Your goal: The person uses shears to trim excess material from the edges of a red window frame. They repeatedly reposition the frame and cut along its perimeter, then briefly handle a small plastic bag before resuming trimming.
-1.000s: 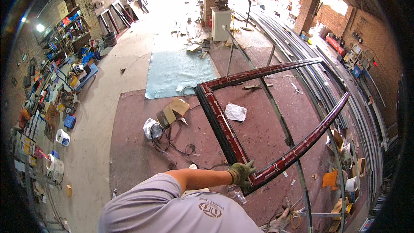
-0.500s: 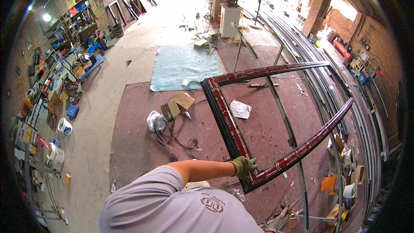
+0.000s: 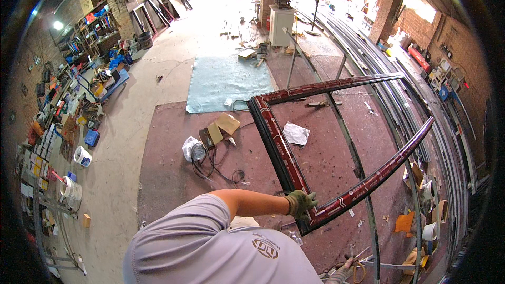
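Observation:
A large window frame point(image 3: 281, 147), dark with a red patterned film on it, lies tilted on a metal stand point(image 3: 344, 139). At its near left corner my left hand point(image 3: 301, 203), in a greenish work glove, is closed over the profile. My right hand point(image 3: 343, 272), also gloved, is low at the bottom edge, beside a thin stand leg. Its fingers are curled, and what they hold is too small and partly hidden to make out. A thin yellow-orange loop point(image 3: 360, 272) is next to it.
Cardboard point(image 3: 223, 126), black cable point(image 3: 210, 165) and white paper point(image 3: 296, 133) lie on the reddish floor sheet. Long metal profiles point(image 3: 379, 81) stretch along the right. An orange piece point(image 3: 404, 222) and white buckets sit near the right legs. Tools crowd the left wall.
The view has shifted slightly, so the scene sits a little differently. My left hand keeps its place on the frame's corner; my right hand has moved slightly at the bottom edge.

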`<state>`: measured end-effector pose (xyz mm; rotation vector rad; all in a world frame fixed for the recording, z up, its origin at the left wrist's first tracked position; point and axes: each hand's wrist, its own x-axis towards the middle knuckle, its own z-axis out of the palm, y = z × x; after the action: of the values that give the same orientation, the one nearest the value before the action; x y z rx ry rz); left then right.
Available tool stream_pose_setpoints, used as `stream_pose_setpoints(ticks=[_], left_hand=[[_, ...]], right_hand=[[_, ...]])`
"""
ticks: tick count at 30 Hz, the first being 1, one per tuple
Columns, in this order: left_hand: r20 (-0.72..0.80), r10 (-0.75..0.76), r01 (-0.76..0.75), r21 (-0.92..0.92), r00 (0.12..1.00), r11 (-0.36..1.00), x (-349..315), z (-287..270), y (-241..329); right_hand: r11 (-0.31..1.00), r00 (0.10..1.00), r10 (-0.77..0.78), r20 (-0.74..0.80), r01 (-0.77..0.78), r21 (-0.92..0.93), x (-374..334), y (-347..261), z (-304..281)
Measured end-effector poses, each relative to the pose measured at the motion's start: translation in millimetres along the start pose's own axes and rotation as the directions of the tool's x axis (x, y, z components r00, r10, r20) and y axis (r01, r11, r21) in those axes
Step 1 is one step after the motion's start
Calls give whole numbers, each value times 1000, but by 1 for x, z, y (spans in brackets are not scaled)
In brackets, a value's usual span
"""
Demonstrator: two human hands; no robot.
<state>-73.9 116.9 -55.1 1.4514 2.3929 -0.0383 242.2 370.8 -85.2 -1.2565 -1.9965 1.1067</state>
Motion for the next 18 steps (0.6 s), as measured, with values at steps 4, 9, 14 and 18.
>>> stream_pose_setpoints(ticks=[4,9,14,18], left_hand=[[-46,-37,38,12,998,999,3,5,6],[-64,-69,68,-17,996,998,3,6,12],[-193,-39,31,-44,980,999,-1,11,11],[-218,-12,10,-10,976,1000,-1,13,11]], right_hand=[[975,999,-34,14,36,-218,5,7,1],[987,999,36,-27,-39,-153,11,9,9],[991,992,123,5,-123,-57,8,-2,13],[987,988,157,12,-157,-29,7,-3,11]])
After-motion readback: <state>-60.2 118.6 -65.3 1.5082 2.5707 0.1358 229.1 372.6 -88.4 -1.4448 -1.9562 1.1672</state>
